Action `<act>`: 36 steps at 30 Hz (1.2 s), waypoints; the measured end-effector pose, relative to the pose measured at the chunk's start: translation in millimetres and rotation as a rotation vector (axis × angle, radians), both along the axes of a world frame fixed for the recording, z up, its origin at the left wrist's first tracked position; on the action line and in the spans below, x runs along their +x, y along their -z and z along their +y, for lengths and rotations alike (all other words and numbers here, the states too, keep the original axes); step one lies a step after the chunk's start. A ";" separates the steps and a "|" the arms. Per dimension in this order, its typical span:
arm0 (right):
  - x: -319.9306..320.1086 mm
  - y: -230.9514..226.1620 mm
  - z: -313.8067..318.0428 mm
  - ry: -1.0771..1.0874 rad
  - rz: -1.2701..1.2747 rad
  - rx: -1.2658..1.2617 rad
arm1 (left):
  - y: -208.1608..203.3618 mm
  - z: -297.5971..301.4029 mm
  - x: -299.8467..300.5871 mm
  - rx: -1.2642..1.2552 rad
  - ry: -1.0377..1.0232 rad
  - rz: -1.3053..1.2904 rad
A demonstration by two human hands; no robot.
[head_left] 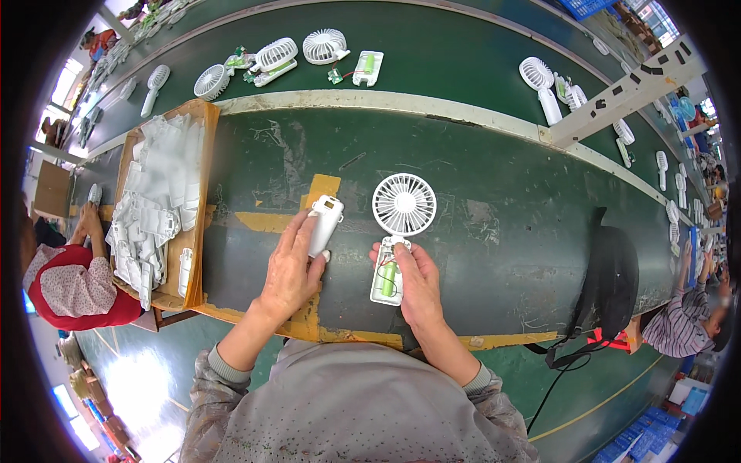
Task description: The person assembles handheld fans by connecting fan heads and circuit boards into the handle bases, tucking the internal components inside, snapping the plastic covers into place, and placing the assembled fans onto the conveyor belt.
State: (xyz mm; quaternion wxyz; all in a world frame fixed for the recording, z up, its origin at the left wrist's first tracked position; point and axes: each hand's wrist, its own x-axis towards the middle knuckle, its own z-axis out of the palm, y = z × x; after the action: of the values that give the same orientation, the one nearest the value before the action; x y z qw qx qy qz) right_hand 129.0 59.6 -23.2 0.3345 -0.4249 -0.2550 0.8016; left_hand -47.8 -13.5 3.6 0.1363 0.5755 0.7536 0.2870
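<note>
My right hand (421,284) holds a small white handheld fan (404,204) by its handle, thumb on the front near the neck. The handle lies open and shows a green battery cell (388,278) with thin red and dark wires. To the left, my left hand (289,270) grips a white plastic handle cover (327,224), fingers along its left side and thumb at its lower right edge. The cover is tilted, with a small rectangular opening near its top end. A short gap separates cover and fan.
A cardboard box (199,193) full of white plastic covers stands at the left. Beyond a pale rail (370,100), more fans and opened handles lie on a green conveyor belt (432,62). A black bag (614,270) lies at the right. Other people sit at both sides.
</note>
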 end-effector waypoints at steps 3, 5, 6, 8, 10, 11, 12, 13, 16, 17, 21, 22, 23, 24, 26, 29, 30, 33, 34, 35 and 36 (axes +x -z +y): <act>1.3 -1.3 0.2 -0.011 0.008 -0.010 | -7.2 -0.1 -2.1 -0.123 -0.056 0.213; 3.2 -3.1 0.2 -0.019 0.019 -0.018 | -7.0 2.4 -4.1 -0.097 -0.067 0.253; 4.5 -3.9 1.1 -0.051 0.033 -0.013 | -10.7 5.1 -3.8 -0.215 -0.102 0.214; 7.9 -4.5 2.2 -0.076 0.047 -0.007 | -20.1 9.5 0.0 -0.332 -0.130 0.177; 11.3 -4.5 0.2 -0.095 0.132 -0.035 | -29.5 9.1 8.4 -0.394 -0.181 0.053; 12.8 -5.0 0.9 -0.088 0.135 -0.036 | -29.9 6.4 10.9 -0.372 -0.147 -0.037; 15.2 -5.4 1.7 -0.108 0.187 -0.067 | -30.8 3.1 16.7 -0.338 -0.120 -0.107; 16.9 -5.5 2.3 -0.128 0.239 -0.097 | -32.5 0.2 24.3 -0.303 -0.093 -0.176; 19.5 -5.4 2.6 -0.116 0.301 -0.147 | -35.8 -5.4 46.0 -0.234 0.040 -0.162; 20.2 -6.1 3.3 -0.114 0.302 -0.148 | -40.7 -5.1 53.0 -0.250 0.058 -0.174; 21.4 -11.1 3.8 -0.162 0.332 -0.134 | -42.0 -6.3 65.9 -0.275 0.136 -0.045; 21.6 -11.2 3.5 -0.167 0.327 -0.132 | -36.9 -6.5 67.0 -0.213 0.161 0.008; 21.9 -10.6 3.3 -0.164 0.328 -0.132 | -36.6 -5.6 68.0 -0.214 0.164 0.009; 22.5 -9.8 3.3 -0.197 0.330 -0.111 | -36.3 -4.5 69.3 -0.212 0.170 0.023; 22.9 -9.8 3.6 -0.226 0.333 -0.089 | -35.1 -3.2 70.3 -0.211 0.180 0.037; 22.3 -11.6 4.2 -0.245 0.321 -0.098 | -31.9 -2.3 71.6 -0.203 0.200 0.066; 22.1 -10.3 3.8 -0.262 0.310 -0.083 | -30.8 -2.8 71.9 -0.215 0.193 0.075; 22.2 -9.6 2.4 -0.275 0.293 -0.065 | -28.1 -3.5 72.1 -0.218 0.192 0.097; 22.3 -10.5 2.4 -0.273 0.285 -0.061 | -27.8 -3.4 72.3 -0.208 0.198 0.109; 22.0 -11.8 2.5 -0.273 0.286 -0.062 | -27.3 -3.4 72.6 -0.209 0.198 0.110; 21.6 -13.1 2.4 -0.272 0.287 -0.047 | -26.5 -3.5 72.7 -0.206 0.203 0.112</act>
State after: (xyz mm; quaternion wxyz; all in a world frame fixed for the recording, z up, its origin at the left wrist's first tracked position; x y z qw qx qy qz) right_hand 150.6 62.1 -10.1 0.2460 -0.2759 -0.2409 0.8974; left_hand 24.9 -17.1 30.2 0.1805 0.6469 0.7233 0.1603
